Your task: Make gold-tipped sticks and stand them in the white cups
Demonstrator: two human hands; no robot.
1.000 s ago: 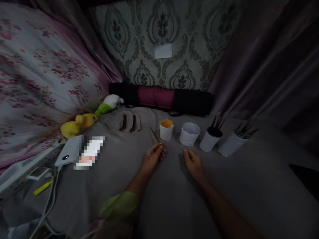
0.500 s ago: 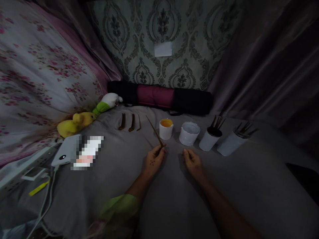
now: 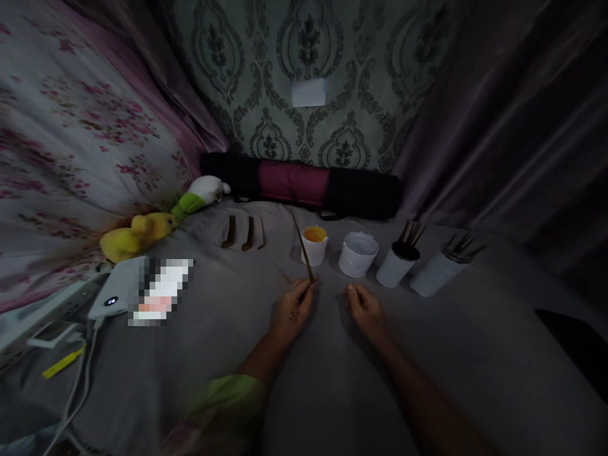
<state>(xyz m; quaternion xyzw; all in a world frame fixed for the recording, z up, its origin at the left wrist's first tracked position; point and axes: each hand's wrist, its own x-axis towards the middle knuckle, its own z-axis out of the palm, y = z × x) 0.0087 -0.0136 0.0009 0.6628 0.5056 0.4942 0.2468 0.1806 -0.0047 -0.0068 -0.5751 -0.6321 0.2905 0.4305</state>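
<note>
My left hand [image 3: 293,308] is closed on the lower end of a thin brown stick [image 3: 304,250], which points up and away, its upper part passing in front of a small white tub with yellow-orange inside [image 3: 313,253]. Close by, my right hand [image 3: 365,308] rests on the grey cloth with fingers curled and thumb pressed to them; whether anything is inside cannot be seen. Just beyond it stands a wider white tub [image 3: 357,261] with a greyish inside. To its right, a white cylinder [image 3: 393,271] and a tilted-looking pale cylinder [image 3: 434,275] each hold several thin sticks.
Two dark bent pieces [image 3: 230,232] and a thin bent stick [image 3: 261,234] lie at the left. Behind is a long black-and-maroon bag [image 3: 294,183]. Plush toys [image 3: 137,235], a white power bank [image 3: 118,288], a power strip [image 3: 71,304] and cables lie left. A dark flat object [image 3: 572,345] is far right.
The stick in my left hand has swung rightward and stands steeper, now overlapping the yellow-filled tub. My right hand stays closed in nearly the same place. The view has shifted slightly.
</note>
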